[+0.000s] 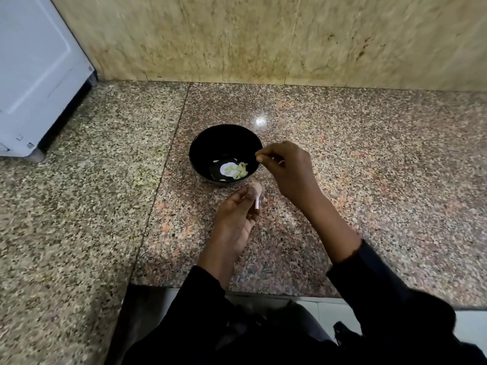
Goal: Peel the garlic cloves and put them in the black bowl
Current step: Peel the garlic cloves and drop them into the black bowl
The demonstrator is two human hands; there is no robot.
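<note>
Lower frame: the person's dark sleeves (pixel 369 280) cross the near edge of the granite bench (pixel 369 154), which runs level across the lower centre and steps down into a notch at lower left. Bare bench extends well to the right of the hands and, past a seam line, to the left.

Centre, just below the bowl: the left hand (pixel 237 217), palm turned up, its fingers (pixel 238 197) curled round a garlic bulb (pixel 257 189) with pale pinkish skin. A strip of loose skin hangs down from it; the bulb's long axis cannot be told through the blur.

Centre right: the right hand (pixel 287 169) is raised at the right rim of the black bowl (pixel 210 143), thumb and forefinger pinched together at the tip. Whether they hold a small piece cannot be told.

The black bowl stands upright on the bench just above the left hand, mouth open to the camera. Several pale green peeled cloves (pixel 241 171) lie in its bottom, right of centre, beside a bright reflection.

Upper frame: the bench ends at a mottled tan stone wall (pixel 263 38). A white appliance (pixel 34 75) occupies the upper left corner, well apart from the bowl.
</note>
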